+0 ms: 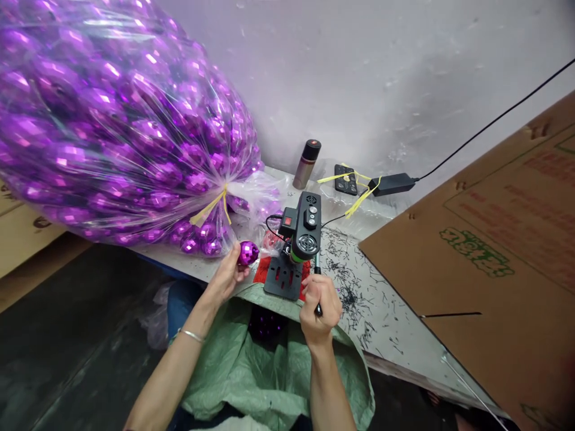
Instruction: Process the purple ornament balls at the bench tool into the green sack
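My left hand [228, 275] holds a shiny purple faceted ball [248, 253] between thumb and fingers, just left of a small black bench machine [306, 227]. The machine has round fan grilles, silver buttons and a red switch, and its slotted base plate [283, 278] rests on red material. My right hand [320, 304] is wrapped around the black-gripped lever [318, 309] at the machine's right side. Below both hands, a green woven sack [265, 377] gapes open over my lap, with dark purple balls [266, 323] inside it.
A huge clear bag [135, 131] of purple balls, tied with yellow ribbon, fills the left. Behind the machine stand a dark flask [307, 164] and a black power adapter [394, 184]. Black clippings [353, 293] litter the table. A large cardboard box [503, 257] leans at right.
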The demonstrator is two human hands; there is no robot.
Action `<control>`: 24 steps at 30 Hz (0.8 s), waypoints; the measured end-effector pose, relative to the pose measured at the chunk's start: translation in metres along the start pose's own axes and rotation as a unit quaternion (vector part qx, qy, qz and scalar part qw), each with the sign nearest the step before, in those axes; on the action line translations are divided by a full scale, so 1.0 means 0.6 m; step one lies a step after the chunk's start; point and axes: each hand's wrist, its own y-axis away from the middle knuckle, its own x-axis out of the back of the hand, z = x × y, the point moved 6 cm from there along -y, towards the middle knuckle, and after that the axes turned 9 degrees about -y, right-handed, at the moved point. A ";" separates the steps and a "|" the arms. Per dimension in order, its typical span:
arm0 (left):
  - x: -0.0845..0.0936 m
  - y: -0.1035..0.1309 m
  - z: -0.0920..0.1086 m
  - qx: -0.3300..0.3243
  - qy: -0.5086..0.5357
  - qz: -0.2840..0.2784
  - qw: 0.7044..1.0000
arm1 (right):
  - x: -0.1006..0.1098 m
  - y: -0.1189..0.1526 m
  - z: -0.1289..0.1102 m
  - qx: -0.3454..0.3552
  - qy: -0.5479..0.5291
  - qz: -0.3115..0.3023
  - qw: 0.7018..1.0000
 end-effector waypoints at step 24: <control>-0.120 0.021 -0.040 -0.360 -0.416 -0.029 0.835 | 0.003 0.006 0.002 0.002 0.015 -0.030 0.999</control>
